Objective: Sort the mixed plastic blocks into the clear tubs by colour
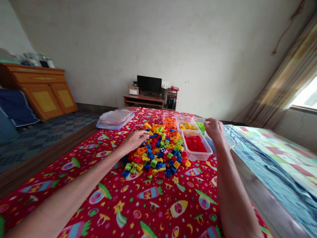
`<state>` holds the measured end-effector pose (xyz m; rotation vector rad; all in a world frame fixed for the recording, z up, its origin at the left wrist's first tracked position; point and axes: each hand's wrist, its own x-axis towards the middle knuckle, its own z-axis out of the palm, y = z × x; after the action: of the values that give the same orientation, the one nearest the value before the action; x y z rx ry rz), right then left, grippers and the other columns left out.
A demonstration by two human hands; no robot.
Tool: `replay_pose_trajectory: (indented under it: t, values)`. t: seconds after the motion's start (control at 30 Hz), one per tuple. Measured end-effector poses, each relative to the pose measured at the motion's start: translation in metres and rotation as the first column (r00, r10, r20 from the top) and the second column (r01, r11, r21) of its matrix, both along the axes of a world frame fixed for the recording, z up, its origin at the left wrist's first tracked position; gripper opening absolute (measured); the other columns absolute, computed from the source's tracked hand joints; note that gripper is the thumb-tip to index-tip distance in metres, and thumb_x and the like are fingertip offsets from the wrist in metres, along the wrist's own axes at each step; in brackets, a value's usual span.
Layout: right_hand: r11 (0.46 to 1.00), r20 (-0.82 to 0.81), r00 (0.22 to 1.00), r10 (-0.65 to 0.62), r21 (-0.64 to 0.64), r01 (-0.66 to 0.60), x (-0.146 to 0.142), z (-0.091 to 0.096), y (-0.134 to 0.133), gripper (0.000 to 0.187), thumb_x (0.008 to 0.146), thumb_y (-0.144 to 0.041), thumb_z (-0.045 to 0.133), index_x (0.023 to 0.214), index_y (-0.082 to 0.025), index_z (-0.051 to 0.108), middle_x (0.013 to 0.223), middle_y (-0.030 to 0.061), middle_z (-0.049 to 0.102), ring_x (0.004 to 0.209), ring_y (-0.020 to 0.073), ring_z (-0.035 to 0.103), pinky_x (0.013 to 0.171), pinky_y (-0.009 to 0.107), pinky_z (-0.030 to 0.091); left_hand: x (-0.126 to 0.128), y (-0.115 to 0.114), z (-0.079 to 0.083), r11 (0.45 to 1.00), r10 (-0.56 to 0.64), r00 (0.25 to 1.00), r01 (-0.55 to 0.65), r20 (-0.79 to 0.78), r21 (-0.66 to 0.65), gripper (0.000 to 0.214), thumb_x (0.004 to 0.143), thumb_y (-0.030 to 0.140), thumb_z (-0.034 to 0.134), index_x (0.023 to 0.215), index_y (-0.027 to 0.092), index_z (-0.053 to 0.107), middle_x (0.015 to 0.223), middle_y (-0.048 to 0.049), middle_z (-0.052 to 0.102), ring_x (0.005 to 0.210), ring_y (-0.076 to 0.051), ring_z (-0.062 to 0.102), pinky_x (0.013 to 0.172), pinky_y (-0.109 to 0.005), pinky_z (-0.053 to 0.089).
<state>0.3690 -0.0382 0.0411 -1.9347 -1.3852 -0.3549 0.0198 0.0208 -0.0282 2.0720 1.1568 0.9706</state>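
A heap of mixed toy building blocks point(158, 148) in red, blue, yellow, green and orange lies on a red patterned cloth point(138, 211). At the heap's upper left edge is my left hand point(137, 138), fingers pressed together; whatever they hold cannot be made out. My right hand point(215, 128) hovers by the clear box with green blocks point(200, 126), its fingers curled and their contents hidden. Near it stand clear boxes with red blocks point(195, 144), yellow blocks point(187, 126) and orange blocks point(169, 121). Another clear box point(210, 142), with something blue, is partly behind my right hand.
Stacked clear lids point(116, 118) rest at the cloth's far left. A bed with a patchwork cover point(284, 148) adjoins the table's right side. Beyond the table are a monitor point(149, 85) on a low desk and a wooden cabinet point(42, 91).
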Motion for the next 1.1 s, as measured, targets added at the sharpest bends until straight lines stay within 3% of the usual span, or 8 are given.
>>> replay_pose_trajectory:
  t: [0.13,0.27,0.37,0.5,0.7,0.87,0.97,1.1]
  values:
    - [0.981,0.044,0.982,0.186,-0.065,-0.182,-0.045,0.007,0.001,0.034,0.084,-0.024,0.043,0.105,-0.017,0.068,0.096,0.0119,0.071,0.092,0.0231,0.062,0.081,0.032,0.045,0.002,-0.003,0.003,0.998,0.024,0.999,-0.022,-0.036,0.052,0.050,0.075,0.053,0.052,0.100,0.012,0.067,0.095,-0.0114,0.073,0.084,-0.025,0.068,0.074,-0.034,0.053]
    - [0.925,0.111,0.928,0.355,-0.190,-0.330,-0.091,0.006,-0.005,0.031,0.087,-0.021,0.040,0.102,-0.018,0.068,0.093,0.0104,0.071,0.084,0.0191,0.063,0.071,0.026,0.043,0.002,-0.006,0.007,0.995,0.058,0.994,-0.050,-0.096,0.089,0.048,0.077,0.052,0.051,0.100,0.014,0.068,0.097,-0.0105,0.073,0.087,-0.025,0.068,0.076,-0.033,0.052]
    - [0.867,0.177,0.873,0.455,-0.313,-0.388,-0.123,0.001,-0.013,0.031,0.087,-0.018,0.038,0.092,-0.017,0.068,0.086,0.0102,0.070,0.074,0.0173,0.062,0.062,0.025,0.039,0.001,-0.004,0.007,0.993,0.066,0.990,-0.054,-0.121,0.103,0.048,0.076,0.051,0.050,0.099,0.014,0.069,0.095,-0.0104,0.074,0.084,-0.025,0.068,0.073,-0.032,0.052]
    - [0.795,0.210,0.806,0.553,-0.421,-0.436,-0.153,-0.006,-0.023,0.029,0.089,-0.018,0.038,0.092,-0.018,0.067,0.085,0.0101,0.070,0.074,0.0174,0.063,0.060,0.025,0.037,0.002,-0.001,0.005,0.989,0.061,0.985,-0.038,-0.162,0.143,0.044,0.075,0.049,0.052,0.098,0.016,0.071,0.093,-0.0095,0.074,0.084,-0.024,0.069,0.071,-0.030,0.052]
    - [0.761,0.240,0.773,0.587,-0.490,-0.425,-0.162,-0.012,-0.024,0.030,0.089,-0.019,0.037,0.096,-0.017,0.066,0.090,0.0113,0.070,0.080,0.0190,0.065,0.063,0.025,0.040,0.005,-0.006,0.008,0.985,0.038,0.980,-0.004,-0.195,0.172,0.043,0.076,0.045,0.049,0.100,0.017,0.071,0.094,-0.0094,0.074,0.083,-0.024,0.069,0.070,-0.029,0.052]
    - [0.756,0.241,0.773,0.587,-0.504,-0.417,-0.160,-0.014,-0.021,0.030,0.090,-0.018,0.037,0.097,-0.017,0.065,0.092,0.0119,0.070,0.083,0.0196,0.066,0.066,0.026,0.043,0.000,-0.008,0.019,0.984,0.058,0.936,0.005,-0.347,0.176,0.038,0.075,0.038,0.050,0.098,0.018,0.072,0.095,-0.0090,0.074,0.082,-0.025,0.068,0.069,-0.029,0.051]
    - [0.752,0.250,0.764,0.595,-0.509,-0.419,-0.160,-0.014,-0.022,0.030,0.090,-0.018,0.036,0.098,-0.016,0.065,0.093,0.0126,0.070,0.084,0.0207,0.066,0.068,0.027,0.044,-0.005,-0.007,0.026,0.985,0.068,0.909,0.004,-0.411,0.173,0.036,0.074,0.038,0.051,0.096,0.020,0.073,0.085,-0.0073,0.074,0.075,-0.024,0.067,0.065,-0.029,0.049]
    - [0.738,0.252,0.747,0.615,-0.517,-0.434,-0.161,-0.012,-0.026,0.030,0.091,-0.018,0.036,0.099,-0.016,0.065,0.093,0.0126,0.070,0.084,0.0215,0.066,0.066,0.027,0.046,-0.010,-0.012,0.032,0.988,0.012,0.885,0.062,-0.465,0.144,0.032,0.070,0.041,0.057,0.091,0.023,0.074,0.084,-0.0059,0.074,0.076,-0.026,0.066,0.068,-0.029,0.049]
